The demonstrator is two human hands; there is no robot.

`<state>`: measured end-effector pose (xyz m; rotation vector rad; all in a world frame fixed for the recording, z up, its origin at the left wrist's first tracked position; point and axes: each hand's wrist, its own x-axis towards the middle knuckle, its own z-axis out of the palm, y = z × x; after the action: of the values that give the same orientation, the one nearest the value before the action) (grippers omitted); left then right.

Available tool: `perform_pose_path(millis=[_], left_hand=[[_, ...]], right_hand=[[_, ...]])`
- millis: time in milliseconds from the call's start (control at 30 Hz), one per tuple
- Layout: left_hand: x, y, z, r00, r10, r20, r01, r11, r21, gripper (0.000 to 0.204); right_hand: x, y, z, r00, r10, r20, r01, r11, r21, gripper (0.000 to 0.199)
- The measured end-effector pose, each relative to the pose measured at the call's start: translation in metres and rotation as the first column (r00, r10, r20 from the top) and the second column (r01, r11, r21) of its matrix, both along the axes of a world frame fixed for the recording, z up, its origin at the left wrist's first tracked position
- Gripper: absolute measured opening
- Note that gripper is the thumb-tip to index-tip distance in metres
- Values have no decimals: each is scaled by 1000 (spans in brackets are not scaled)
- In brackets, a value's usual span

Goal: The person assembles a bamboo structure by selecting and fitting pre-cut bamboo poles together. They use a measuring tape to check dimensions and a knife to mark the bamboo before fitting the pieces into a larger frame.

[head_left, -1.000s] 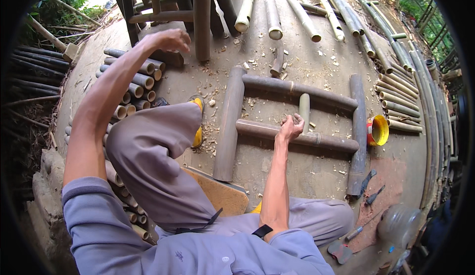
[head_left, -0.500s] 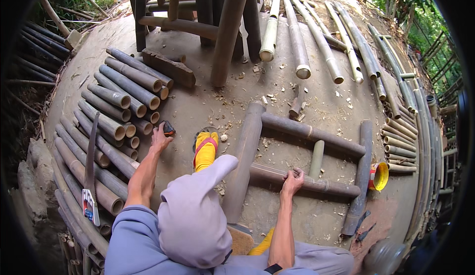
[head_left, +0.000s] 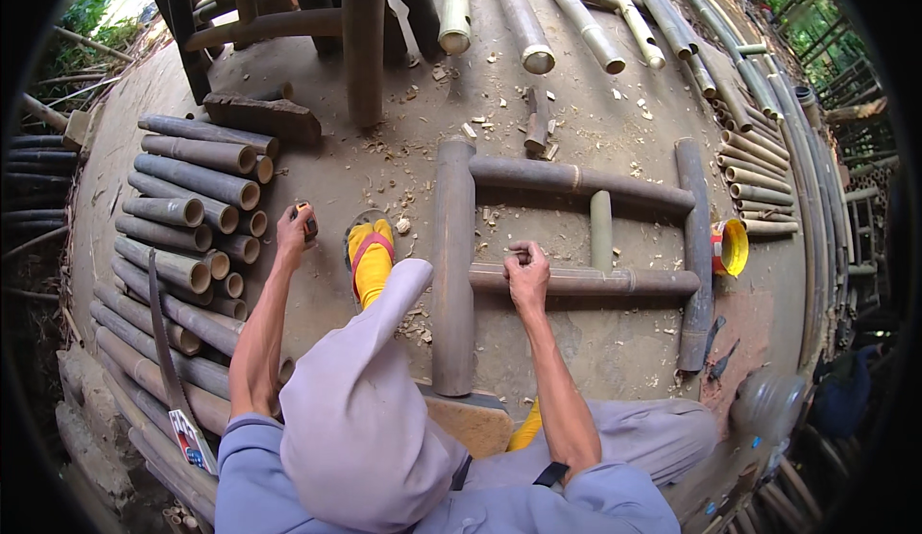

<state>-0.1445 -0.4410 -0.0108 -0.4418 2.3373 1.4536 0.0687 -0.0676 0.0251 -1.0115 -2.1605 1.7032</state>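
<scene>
My left hand (head_left: 290, 236) is closed around a black and orange tape measure (head_left: 306, 220), held just right of the stacked bamboo pieces. My right hand (head_left: 528, 275) is curled over the near rail of a bamboo frame (head_left: 453, 275), thumb and fingers pinched together. Something small may be between those fingers, but I cannot make it out. Two thick bamboo posts and two long rails make up the frame, which lies on the ground. A short greenish piece (head_left: 601, 231) joins the rails. My foot (head_left: 370, 255), in a yellow sock and sandal, is between my hands.
Cut bamboo lengths (head_left: 192, 188) are piled at left, with a handsaw (head_left: 165, 332) lying on them. Long poles (head_left: 519, 15) and a taller bamboo structure (head_left: 365, 44) stretch across the far side. A yellow-lined tin (head_left: 730, 248) sits right of the frame; wood chips litter the ground.
My view has shifted right. My left hand has lifted the tape measure from beside the pile. My right hand has slid left along the near rail.
</scene>
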Motion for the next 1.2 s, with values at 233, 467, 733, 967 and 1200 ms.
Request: perform_pose_path(millis=[233,467,733,967,1200], left_hand=[[32,131,183,947,-273,168,72,692,718,34],[66,267,285,563,-751,-345,822,550,146,40],[142,370,338,-114,-935,-336,830,97,-550,39],[148,409,288,-29,-990,-135,769,64,-636,36],[149,465,311,-106,-993,-55,586,-17,-810,35]], right_hand=[[-74,8,136,851,493,-179,-437,855,278,26],[-55,68,244,696,694,-184,-496,650,576,27],[117,172,262,749,618,-239,-638,770,-5,20],[292,185,112,989,-30,-144,13,993,-118,20],[420,233,18,823,-560,92,455,748,483,20]])
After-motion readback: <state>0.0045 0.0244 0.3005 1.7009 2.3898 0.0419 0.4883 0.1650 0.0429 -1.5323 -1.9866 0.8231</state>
